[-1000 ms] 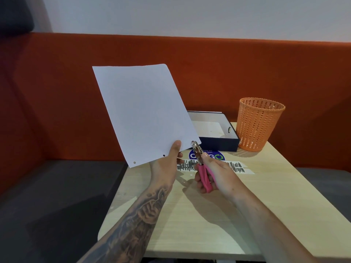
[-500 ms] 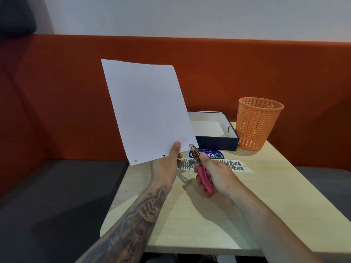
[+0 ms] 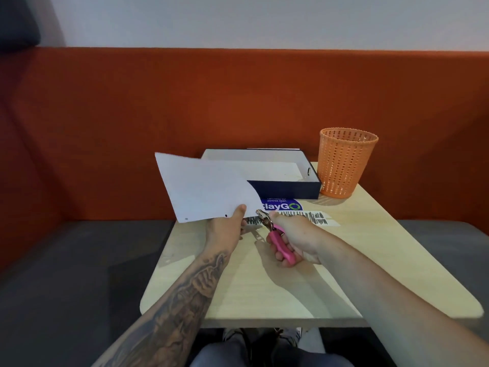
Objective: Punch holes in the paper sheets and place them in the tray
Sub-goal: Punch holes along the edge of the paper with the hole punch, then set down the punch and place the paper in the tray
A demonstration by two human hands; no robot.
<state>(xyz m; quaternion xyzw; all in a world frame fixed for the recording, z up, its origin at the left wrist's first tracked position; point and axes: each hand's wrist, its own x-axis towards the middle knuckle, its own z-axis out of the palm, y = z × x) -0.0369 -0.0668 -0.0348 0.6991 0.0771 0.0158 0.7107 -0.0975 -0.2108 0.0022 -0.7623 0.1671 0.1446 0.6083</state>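
My left hand (image 3: pixel 227 229) pinches the near edge of a white paper sheet (image 3: pixel 206 189), thumb on top. The sheet leans away from me, almost flat, and covers the left part of the tray. Two punched holes show along its near edge. My right hand (image 3: pixel 293 237) grips a pink-handled hole punch (image 3: pixel 275 234), its metal jaws just right of the sheet's near corner, apart from the paper. The tray (image 3: pixel 288 189) is a dark blue box with a white inside, at the table's far edge; paper lies in it.
An orange mesh basket (image 3: pixel 344 162) stands right of the tray. A blue sticker (image 3: pixel 281 205) and a strip with black marks (image 3: pixel 312 217) lie on the pale wooden table (image 3: pixel 344 274). An orange bench back runs behind; grey seats flank the table.
The sheet stood nearly upright before; now my left hand has tipped it down and away, over the tray's left side. My right hand with the punch stayed in about the same place.
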